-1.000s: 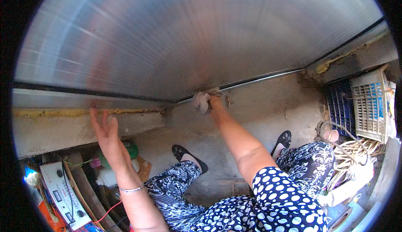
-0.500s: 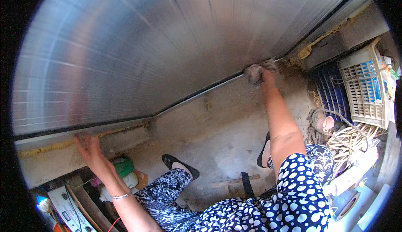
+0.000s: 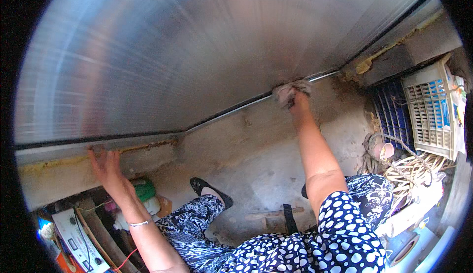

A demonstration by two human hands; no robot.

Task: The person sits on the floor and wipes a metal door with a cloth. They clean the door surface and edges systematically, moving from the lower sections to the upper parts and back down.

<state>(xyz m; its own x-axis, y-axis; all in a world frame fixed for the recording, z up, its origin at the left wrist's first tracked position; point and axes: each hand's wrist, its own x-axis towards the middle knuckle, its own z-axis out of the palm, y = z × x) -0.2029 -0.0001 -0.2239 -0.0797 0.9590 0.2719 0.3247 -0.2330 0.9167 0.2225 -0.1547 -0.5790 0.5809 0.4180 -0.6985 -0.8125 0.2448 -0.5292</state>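
A large grey metal panel [image 3: 197, 61] with a brushed, shiny surface fills the upper part of the view. Along its lower edge runs a dark seal strip [image 3: 221, 113]. My right hand [image 3: 297, 100] is closed on a greyish cloth [image 3: 283, 95], pressed against the panel's bottom edge right of centre; both are smeared by motion. At the left, my left hand [image 3: 106, 167] has its fingers apart, tips at the ledge [image 3: 54, 172] with yellow foam just under the panel. Nothing shows in the left hand.
At right stand a cream plastic crate [image 3: 428, 110] and a dark blue crate [image 3: 391, 108], above a tangle of pale cable [image 3: 419, 169] and a rope. Lower left, a grey meter box [image 3: 79, 243] sits near boards and a green-topped container [image 3: 144, 190]. A wooden stick [image 3: 266, 214] lies on the floor.
My right hand has slid left along the panel's lower edge with the cloth. My left hand has shifted slightly and stays by the foam ledge.
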